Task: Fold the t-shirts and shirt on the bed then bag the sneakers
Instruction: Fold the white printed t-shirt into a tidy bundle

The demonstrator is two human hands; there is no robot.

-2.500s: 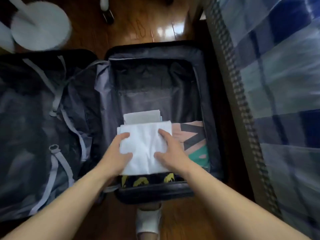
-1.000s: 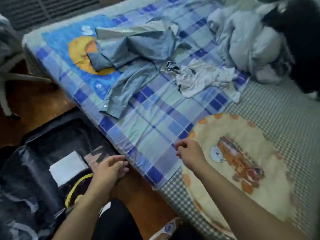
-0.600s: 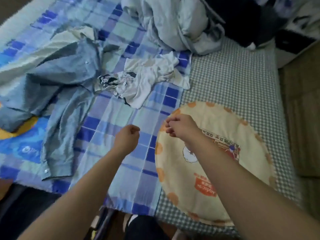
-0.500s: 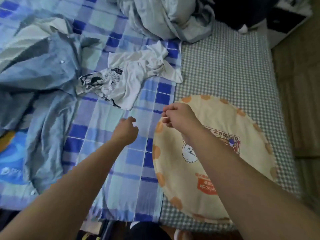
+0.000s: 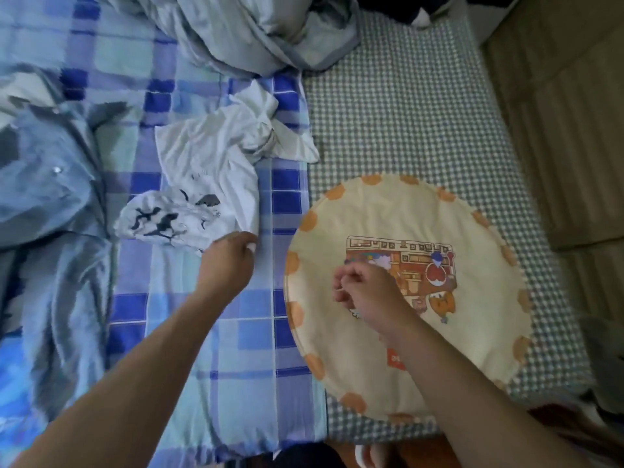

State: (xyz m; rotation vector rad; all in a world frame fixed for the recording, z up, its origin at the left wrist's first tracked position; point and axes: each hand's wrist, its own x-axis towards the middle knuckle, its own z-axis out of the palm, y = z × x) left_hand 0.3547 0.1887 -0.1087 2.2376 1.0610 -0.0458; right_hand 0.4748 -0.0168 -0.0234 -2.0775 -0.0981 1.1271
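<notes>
The left hand (image 5: 229, 261) is reaching the near edge of the crumpled white t-shirt (image 5: 209, 184) lying on the checked blanket (image 5: 236, 366); whether its curled fingers are gripping the cloth cannot be told. The right hand (image 5: 368, 292) is hovering curled and empty over the round cushion (image 5: 472, 332). The blue shirt (image 5: 50, 204) is lying at the left.

No text is legible; the round cushion's (image 5: 439, 211) red label is blurred.
</notes>
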